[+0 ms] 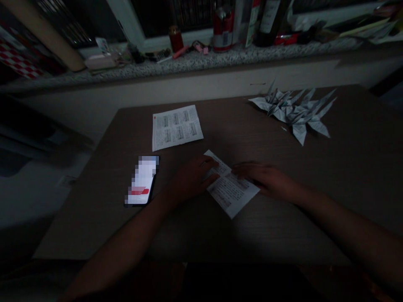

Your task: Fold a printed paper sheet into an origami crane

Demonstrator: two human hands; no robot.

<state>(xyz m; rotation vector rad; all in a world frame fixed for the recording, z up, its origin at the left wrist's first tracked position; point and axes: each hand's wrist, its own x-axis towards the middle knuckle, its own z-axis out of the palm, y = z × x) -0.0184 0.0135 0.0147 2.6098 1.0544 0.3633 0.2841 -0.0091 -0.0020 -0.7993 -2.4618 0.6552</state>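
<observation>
A printed sheet of paper point(231, 193) lies turned at an angle on the table between my hands. My left hand point(192, 176) rests at its left edge, thumb and fingers apart, with the fingertips on the paper. From the right, my right hand point(266, 178) reaches over the upper right edge, its fingers stretched out and slightly blurred. Neither hand grips the sheet. Whether the paper is folded in layers I cannot tell in this dim light.
Another printed sheet point(178, 128) lies farther back on the table point(103, 167). A lit phone point(141, 182) is left of my left hand. Several folded paper cranes point(297, 111) sit at the back right. Behind, a granite windowsill point(189, 61) carries a red can point(223, 29), bottles and clutter.
</observation>
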